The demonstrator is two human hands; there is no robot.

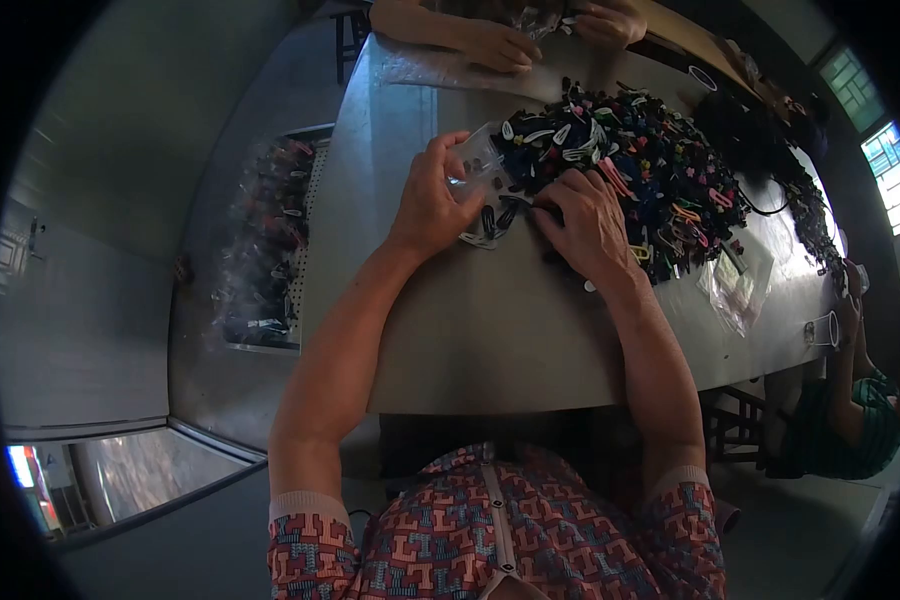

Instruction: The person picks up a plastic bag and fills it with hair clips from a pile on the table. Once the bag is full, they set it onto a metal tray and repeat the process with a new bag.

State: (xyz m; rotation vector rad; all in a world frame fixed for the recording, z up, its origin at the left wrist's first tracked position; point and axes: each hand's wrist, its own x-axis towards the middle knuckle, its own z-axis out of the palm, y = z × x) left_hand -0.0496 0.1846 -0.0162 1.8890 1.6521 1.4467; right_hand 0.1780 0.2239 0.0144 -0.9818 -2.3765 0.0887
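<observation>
My left hand (pixel 433 200) is wrapped round a clear plastic cup (pixel 483 148), tipped on its side against the pile. A few small dark pieces show inside it. My right hand (pixel 588 222) rests at the near edge of a big heap of hair clips (pixel 660 160), mostly black with white, pink, yellow and green ones mixed in. Its thumb and index finger are pinched at the end of a dark hair clip (pixel 510 205). Several black and white snap clips (pixel 483 240) lie on the table between my hands.
Across the grey table (pixel 480 340), another person's hands (pixel 500 45) handle a clear bag. Right of the heap lie a plastic bag (pixel 738 285) and a clear cup (pixel 823 329). A tray of bagged items (pixel 270 240) stands at left. Another person (pixel 855 410) sits at right.
</observation>
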